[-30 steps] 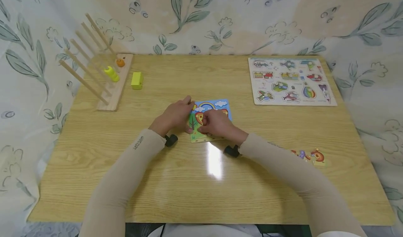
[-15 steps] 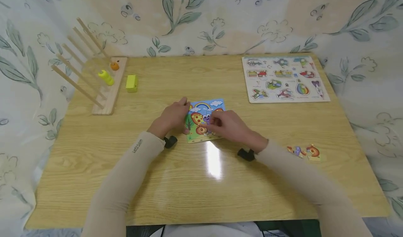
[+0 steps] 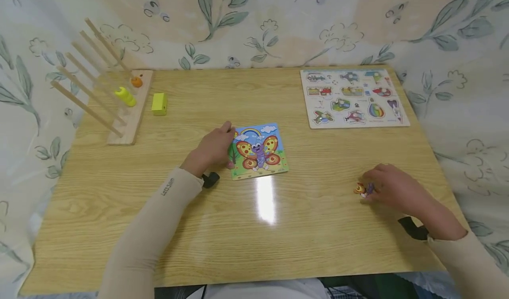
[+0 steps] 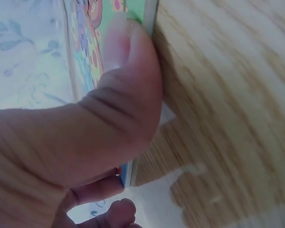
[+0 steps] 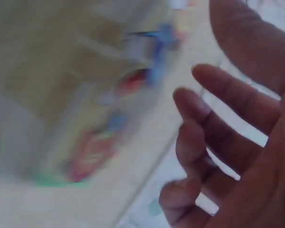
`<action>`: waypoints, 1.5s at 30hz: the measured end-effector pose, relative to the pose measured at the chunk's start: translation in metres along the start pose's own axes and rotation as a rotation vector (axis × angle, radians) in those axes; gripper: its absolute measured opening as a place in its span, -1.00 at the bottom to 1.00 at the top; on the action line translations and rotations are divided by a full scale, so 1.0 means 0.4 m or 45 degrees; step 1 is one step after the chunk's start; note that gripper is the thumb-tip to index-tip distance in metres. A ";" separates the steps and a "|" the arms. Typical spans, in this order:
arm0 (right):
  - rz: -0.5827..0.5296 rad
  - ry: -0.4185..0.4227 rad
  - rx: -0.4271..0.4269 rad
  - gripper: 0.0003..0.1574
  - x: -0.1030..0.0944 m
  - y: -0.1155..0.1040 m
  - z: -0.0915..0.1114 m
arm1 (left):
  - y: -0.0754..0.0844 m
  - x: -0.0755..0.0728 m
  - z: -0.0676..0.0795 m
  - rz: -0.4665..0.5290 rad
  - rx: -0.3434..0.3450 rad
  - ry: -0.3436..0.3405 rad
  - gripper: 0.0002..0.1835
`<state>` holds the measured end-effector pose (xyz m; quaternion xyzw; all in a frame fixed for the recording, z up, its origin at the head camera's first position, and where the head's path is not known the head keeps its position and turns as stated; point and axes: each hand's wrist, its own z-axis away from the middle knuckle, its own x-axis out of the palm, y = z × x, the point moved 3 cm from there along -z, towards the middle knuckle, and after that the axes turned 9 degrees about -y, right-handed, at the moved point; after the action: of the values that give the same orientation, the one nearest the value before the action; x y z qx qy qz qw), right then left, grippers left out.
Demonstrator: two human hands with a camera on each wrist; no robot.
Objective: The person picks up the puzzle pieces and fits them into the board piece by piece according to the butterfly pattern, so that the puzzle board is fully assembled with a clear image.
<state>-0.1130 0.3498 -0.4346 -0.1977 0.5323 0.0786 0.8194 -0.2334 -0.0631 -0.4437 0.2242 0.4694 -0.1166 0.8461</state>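
Observation:
A square butterfly jigsaw puzzle (image 3: 260,152) lies flat near the middle of the table. My left hand (image 3: 210,149) holds it by its left side; in the left wrist view the thumb (image 4: 133,61) lies over the edge and the fingers are by a far corner. Over at the right, my right hand (image 3: 401,193) hovers at a few loose puzzle pieces (image 3: 363,190), partly covering them. The right wrist view shows those pieces (image 5: 92,154) blurred and apart from the fingers, which are spread and slightly bent around nothing.
A wooden peg stand (image 3: 137,113) with yellow and orange beads stands at the back left. Beside it sits a yellow-green block (image 3: 159,104). A vehicle puzzle board (image 3: 354,120) lies at the back right. Patterned cloth (image 3: 254,25) borders the wooden table (image 3: 298,246).
My right hand has left the butterfly puzzle and swung right to the loose pieces, leaving the whole butterfly picture in sight. The left hand stays at the puzzle's left edge.

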 end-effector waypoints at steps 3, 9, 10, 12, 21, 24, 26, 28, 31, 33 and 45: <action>-0.015 0.040 -0.005 -0.49 0.020 0.017 0.005 | -0.006 0.002 0.006 0.025 -0.009 -0.004 0.18; -0.117 0.076 0.029 -0.61 0.028 0.010 -0.028 | -0.006 0.004 0.000 0.046 0.000 -0.009 0.18; -0.138 0.098 0.017 -0.64 0.026 -0.002 -0.040 | -0.006 0.005 -0.003 0.044 0.001 -0.009 0.18; -0.193 0.150 -0.031 -0.70 0.019 -0.041 -0.071 | -0.004 0.008 -0.009 0.040 -0.002 -0.015 0.19; -0.492 0.048 -0.388 -0.78 -0.034 -0.315 -0.307 | -0.005 0.023 -0.015 0.066 -0.030 -0.010 0.23; -0.497 -0.057 -0.413 -0.58 -0.019 -0.374 -0.383 | -0.008 0.030 -0.008 0.073 -0.047 -0.010 0.23; -0.497 -0.107 -0.373 -0.46 -0.009 -0.397 -0.415 | -0.008 0.034 -0.005 0.073 -0.045 -0.014 0.24; -0.502 -0.123 -0.303 -0.41 -0.006 -0.408 -0.434 | -0.007 0.033 -0.003 0.061 -0.035 -0.003 0.24; -0.484 -0.106 -0.200 -0.41 -0.012 -0.416 -0.446 | -0.004 0.023 -0.003 0.025 -0.022 0.020 0.22; -0.453 -0.100 -0.161 -0.42 -0.017 -0.419 -0.453 | -0.004 0.014 -0.002 0.005 -0.025 0.023 0.20; -0.294 -0.117 -0.016 -0.30 -0.027 -0.425 -0.468 | 0.002 -0.005 0.013 0.014 -0.044 -0.009 0.18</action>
<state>-0.2173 0.1196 -0.4505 -0.2591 0.4673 -0.0038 0.8453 -0.2303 -0.0652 -0.4393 0.2116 0.4670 -0.1047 0.8521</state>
